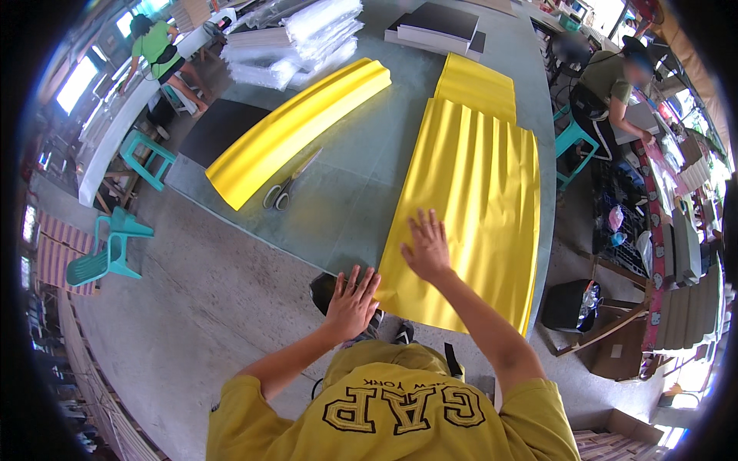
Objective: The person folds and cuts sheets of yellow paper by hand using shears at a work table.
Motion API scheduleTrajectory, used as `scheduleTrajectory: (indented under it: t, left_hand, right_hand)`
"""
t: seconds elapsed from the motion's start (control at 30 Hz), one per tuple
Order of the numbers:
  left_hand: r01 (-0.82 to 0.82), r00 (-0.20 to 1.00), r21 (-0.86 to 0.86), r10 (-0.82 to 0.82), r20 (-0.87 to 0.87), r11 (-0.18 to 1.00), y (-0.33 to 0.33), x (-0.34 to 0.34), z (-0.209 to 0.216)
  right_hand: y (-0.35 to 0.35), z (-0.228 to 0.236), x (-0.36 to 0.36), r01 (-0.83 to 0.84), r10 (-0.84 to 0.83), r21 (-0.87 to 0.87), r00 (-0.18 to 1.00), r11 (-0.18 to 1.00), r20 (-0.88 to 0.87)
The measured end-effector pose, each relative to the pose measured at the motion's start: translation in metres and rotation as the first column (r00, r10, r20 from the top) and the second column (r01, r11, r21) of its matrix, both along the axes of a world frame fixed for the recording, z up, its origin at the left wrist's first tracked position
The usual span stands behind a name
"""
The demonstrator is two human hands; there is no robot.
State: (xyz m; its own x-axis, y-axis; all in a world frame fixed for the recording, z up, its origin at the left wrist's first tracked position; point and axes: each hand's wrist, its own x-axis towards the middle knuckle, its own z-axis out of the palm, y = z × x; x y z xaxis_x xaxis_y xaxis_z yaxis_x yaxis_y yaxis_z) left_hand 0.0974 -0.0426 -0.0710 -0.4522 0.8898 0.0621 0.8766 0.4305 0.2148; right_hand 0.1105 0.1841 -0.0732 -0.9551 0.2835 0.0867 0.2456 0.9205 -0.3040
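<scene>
Right hand (427, 250) lies flat, fingers spread, on the yellow sheet (469, 207), which runs lengthwise away from the person. Left hand (352, 301) is also open, gripping nothing, at the sheet's near-left corner on the worktop (346, 177).

A bright, daylit workshop with a grey concrete floor (192, 307), 2 teal plastic chairs (108, 253), and a long white bench (123, 123).
</scene>
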Motion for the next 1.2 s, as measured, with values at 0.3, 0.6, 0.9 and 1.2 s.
scheduleTrajectory:
  t: [0.3,0.6,0.9,1.2]
  left_hand:
    - [-0.148,0.919,0.231,0.047,0.391,0.962,0.003,0.014,0.011]
    - [-0.632,0.162,-0.055,0.201,0.966,0.773,0.115,-0.102,0.019]
    - [-0.353,0.731,0.194,0.141,0.668,0.915,0.170,-0.145,-0.004]
    - [-0.483,0.622,0.078,0.279,0.731,0.872,0.254,-0.223,-0.003]
  right_hand:
    - [-0.006,-0.009,0.003,0.000,-0.006,0.067,0.997,0.998,0.075]
    - [-0.006,-0.010,0.005,-0.010,0.009,-0.025,0.999,1.000,-0.049]
    - [-0.007,-0.002,0.000,0.032,-0.032,-0.032,0.999,0.999,0.001]
    - [-0.009,0.009,-0.004,0.002,0.001,-0.055,0.999,0.999,0.052]
